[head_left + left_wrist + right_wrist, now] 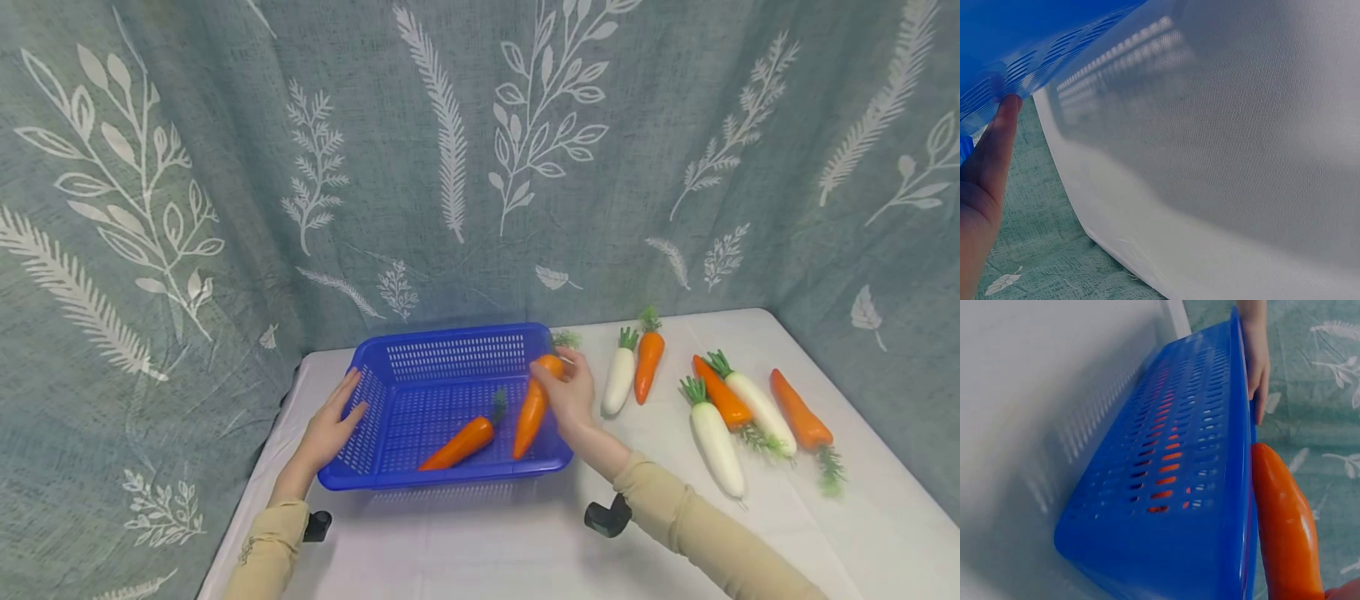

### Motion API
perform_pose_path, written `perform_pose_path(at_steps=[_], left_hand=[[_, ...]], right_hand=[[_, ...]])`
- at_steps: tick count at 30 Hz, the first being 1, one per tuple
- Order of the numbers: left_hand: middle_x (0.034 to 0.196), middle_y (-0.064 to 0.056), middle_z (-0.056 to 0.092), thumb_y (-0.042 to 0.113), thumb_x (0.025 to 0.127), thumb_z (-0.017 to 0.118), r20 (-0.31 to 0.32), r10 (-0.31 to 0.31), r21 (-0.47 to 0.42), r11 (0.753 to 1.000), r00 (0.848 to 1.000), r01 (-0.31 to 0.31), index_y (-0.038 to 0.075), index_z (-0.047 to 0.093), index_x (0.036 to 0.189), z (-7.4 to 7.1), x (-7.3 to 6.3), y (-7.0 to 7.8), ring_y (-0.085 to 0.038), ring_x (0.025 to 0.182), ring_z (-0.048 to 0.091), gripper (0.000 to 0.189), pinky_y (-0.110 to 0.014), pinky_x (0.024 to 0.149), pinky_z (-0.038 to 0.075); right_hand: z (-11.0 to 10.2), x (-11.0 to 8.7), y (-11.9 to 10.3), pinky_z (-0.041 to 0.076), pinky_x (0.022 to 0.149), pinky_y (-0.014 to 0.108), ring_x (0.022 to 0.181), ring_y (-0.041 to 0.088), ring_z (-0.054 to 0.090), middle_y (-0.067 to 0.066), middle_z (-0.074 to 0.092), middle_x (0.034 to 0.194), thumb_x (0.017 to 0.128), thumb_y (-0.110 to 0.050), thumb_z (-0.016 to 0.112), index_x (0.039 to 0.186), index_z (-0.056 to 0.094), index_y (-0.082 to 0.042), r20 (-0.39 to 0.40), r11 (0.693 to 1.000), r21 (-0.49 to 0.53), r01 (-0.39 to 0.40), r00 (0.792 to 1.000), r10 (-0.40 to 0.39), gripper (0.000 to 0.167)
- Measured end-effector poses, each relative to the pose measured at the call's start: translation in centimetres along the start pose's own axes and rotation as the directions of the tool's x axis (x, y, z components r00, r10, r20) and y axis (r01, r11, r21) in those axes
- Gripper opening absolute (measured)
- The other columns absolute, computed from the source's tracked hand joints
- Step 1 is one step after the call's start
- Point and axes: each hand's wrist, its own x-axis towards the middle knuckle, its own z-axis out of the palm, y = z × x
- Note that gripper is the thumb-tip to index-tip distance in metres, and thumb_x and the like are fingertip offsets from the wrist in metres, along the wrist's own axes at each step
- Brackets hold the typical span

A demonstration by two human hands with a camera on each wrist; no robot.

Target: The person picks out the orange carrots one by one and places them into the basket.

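A blue slotted plastic basket (450, 333) stands on the white table. My right hand (567, 392) grips a carrot (532, 412) by its thick top end, over the right side of the basket, with the tip pointing down inside the rim. In the right wrist view that carrot (1288, 525) shows just above the basket's rim (1238, 456). Another carrot (461, 443) with green leaves lies on the basket floor. At the left end, my left hand (330, 425) rests on the rim with fingers extended; in the left wrist view a finger (1007, 125) touches the slotted wall.
Right of the basket lie a white radish (619, 379) and a carrot (648, 367) side by side. Farther right are two more radishes (718, 450) (761, 412) and two carrots (723, 392) (801, 410). A patterned green curtain (480, 167) hangs behind the table.
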Motion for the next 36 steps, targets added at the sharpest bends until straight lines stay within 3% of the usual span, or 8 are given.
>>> perform_pose_path(at_steps=[4,8,20,36], left_hand=[[0.158,-0.019,0.014,0.02,0.101,0.041,-0.011,0.009,0.0,1.0,1.0,-0.009,0.002,0.02,0.15,0.0,0.0,0.0,-0.044,0.143,0.016,0.056,-0.06,0.114,0.018],[0.158,-0.02,0.015,0.02,0.101,0.041,-0.017,0.023,0.005,1.0,1.0,-0.023,0.0,0.021,0.15,0.1,0.1,0.0,-0.045,0.142,0.017,0.056,-0.061,0.114,0.019],[0.158,-0.02,0.015,0.019,0.101,0.041,-0.023,0.03,0.011,0.999,0.999,-0.03,0.0,0.021,0.149,0.3,-0.1,-0.1,-0.045,0.142,0.018,0.056,-0.061,0.113,0.019],[0.158,-0.019,0.014,0.02,0.101,0.041,-0.017,0.023,0.007,1.0,1.0,-0.023,0.002,0.021,0.15,0.3,-0.1,-0.1,-0.044,0.143,0.017,0.056,-0.062,0.113,0.019]], right_hand=[[0.8,-0.2,0.1,0.05,0.091,0.044,0.11,0.036,0.054,0.024,0.053,0.127,0.084,-0.011,0.068,0.127,0.051,-0.001,-0.011,1.0,-0.003,0.028,1.0,-0.028,0.047],[1.7,-0.6,0.4,0.048,0.093,0.046,0.111,0.036,0.053,0.022,0.054,0.128,0.082,-0.009,0.069,0.124,0.053,0.001,-0.03,0.998,0.002,0.057,0.998,-0.057,0.046],[3.4,-1.4,2.1,0.049,0.094,0.047,0.11,0.035,0.054,0.019,0.055,0.129,0.082,-0.012,0.07,0.124,0.054,-0.002,-0.033,0.999,-0.014,0.044,0.998,-0.045,0.046],[4.9,-1.6,3.7,0.052,0.091,0.048,0.106,0.037,0.058,0.023,0.056,0.12,0.081,-0.011,0.071,0.121,0.051,-0.003,-0.057,0.993,-0.104,-0.056,0.997,0.05,0.045]])
